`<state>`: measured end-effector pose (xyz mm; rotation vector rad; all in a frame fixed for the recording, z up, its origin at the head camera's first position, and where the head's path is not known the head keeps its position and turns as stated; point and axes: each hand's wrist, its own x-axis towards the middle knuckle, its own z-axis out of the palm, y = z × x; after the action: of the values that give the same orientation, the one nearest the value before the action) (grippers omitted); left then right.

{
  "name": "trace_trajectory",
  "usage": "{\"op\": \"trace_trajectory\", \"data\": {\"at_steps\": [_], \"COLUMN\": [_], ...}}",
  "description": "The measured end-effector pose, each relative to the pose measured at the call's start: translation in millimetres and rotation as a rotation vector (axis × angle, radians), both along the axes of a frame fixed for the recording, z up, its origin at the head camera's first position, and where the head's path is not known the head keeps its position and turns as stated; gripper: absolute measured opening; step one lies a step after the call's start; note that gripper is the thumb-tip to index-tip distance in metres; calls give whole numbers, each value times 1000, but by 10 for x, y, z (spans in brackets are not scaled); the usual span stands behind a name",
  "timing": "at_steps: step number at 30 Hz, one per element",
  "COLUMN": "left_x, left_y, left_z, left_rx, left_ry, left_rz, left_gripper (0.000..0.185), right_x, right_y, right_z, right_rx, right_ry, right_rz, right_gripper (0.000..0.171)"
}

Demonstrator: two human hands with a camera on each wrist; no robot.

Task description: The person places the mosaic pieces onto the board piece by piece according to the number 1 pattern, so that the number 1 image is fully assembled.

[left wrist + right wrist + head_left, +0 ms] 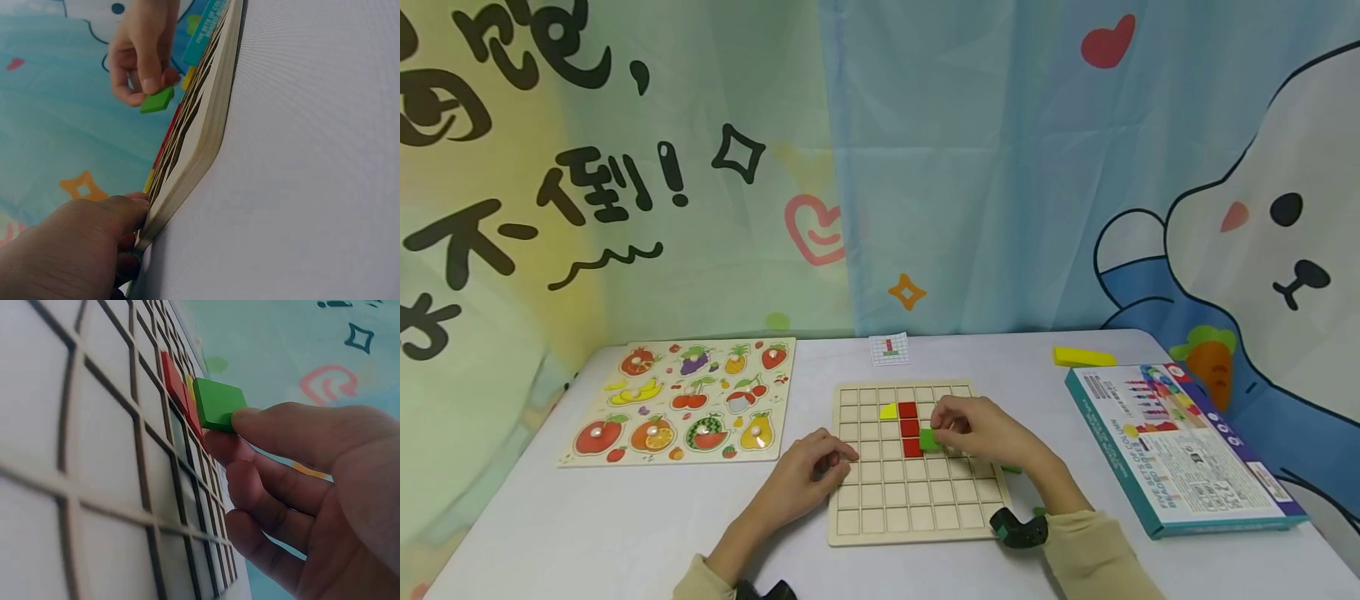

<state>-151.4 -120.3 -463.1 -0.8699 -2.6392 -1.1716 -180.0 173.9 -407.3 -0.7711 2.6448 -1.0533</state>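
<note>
A wooden grid board (891, 496) lies flat on the table. Three red square tiles (912, 430) form a column in its cells, with a yellow tile (888, 412) left of the top one. Between thumb and fingers, my right hand (981, 429) pinches a green square tile (220, 403). That tile is raised over the board, just right of the red column in the head view. My left hand (808, 475) grips the board's left edge, its fingertips (139, 203) right at the rim.
A fruit puzzle board (677, 400) lies at the left. Behind the grid board is a small pattern card (890, 349). At the right are a flat box (1187, 450) and a yellow bar (1084, 357). Green pieces (1011, 468) show partly beneath my right forearm.
</note>
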Motion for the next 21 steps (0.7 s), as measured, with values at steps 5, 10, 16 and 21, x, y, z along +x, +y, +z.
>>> {"op": "trace_trajectory", "data": {"at_steps": [5, 10, 16, 21], "left_x": [-2, -6, -4, 0], "left_y": [-2, -8, -8, -3], "left_z": [-2, -4, 3, 8], "left_rx": [-1, 5, 9, 4], "left_ry": [3, 5, -5, -11], "left_rz": [0, -9, -13, -6], "left_gripper": [16, 16, 16, 17], "right_x": [25, 74, 128, 156], "right_y": [-108, -225, -340, -408], "right_z": [-27, -34, -27, -48], "right_rx": [-3, 15, 21, 64], "right_ry": [21, 50, 47, 99], "right_rz": [28, 46, 60, 71], "right_gripper": [8, 7, 6, 6]}}
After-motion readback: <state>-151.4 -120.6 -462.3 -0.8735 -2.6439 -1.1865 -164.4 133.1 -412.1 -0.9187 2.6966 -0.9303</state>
